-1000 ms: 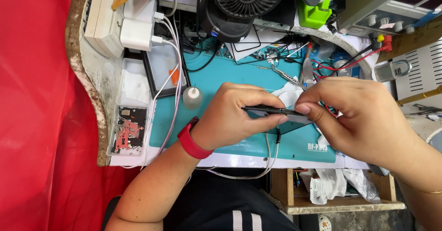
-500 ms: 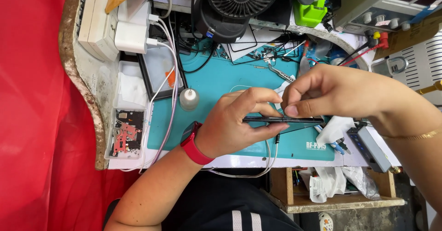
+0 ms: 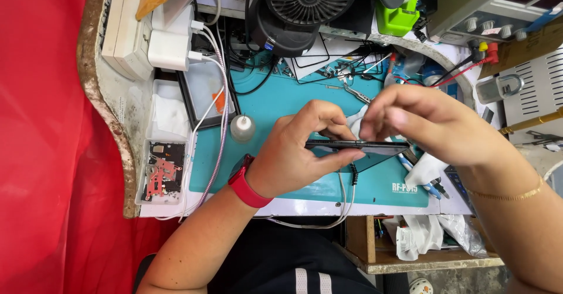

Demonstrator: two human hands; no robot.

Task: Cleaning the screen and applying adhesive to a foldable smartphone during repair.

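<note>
Lifted slightly since a half-second earlier, the right hand (image 3: 437, 124) now arches over the far end of a thin dark phone (image 3: 358, 147), its fingertips bunched and pressing down on the upper edge, though blur hides whether they pinch anything small there. Meanwhile the left hand (image 3: 305, 153), a red watch (image 3: 246, 181) on its wrist, has kept its place: fingers curl over the top and the thumb props the underside, closed firmly on the device so that it sits edge-on and level above the teal work mat (image 3: 275, 103), steady enough, it seems, for the other hand to work along its seam. White cloth (image 3: 425, 168) lies just under the phone's right end, near at hand for wiping. On the table, a small clear bottle (image 3: 242, 128) stands upright just left of the hands, cables (image 3: 217, 124) run down beside it, and a tray holding a red circuit board (image 3: 161, 171) sits at the mat's left edge, well apart. A black fan (image 3: 308, 4) looms behind the mat.
</note>
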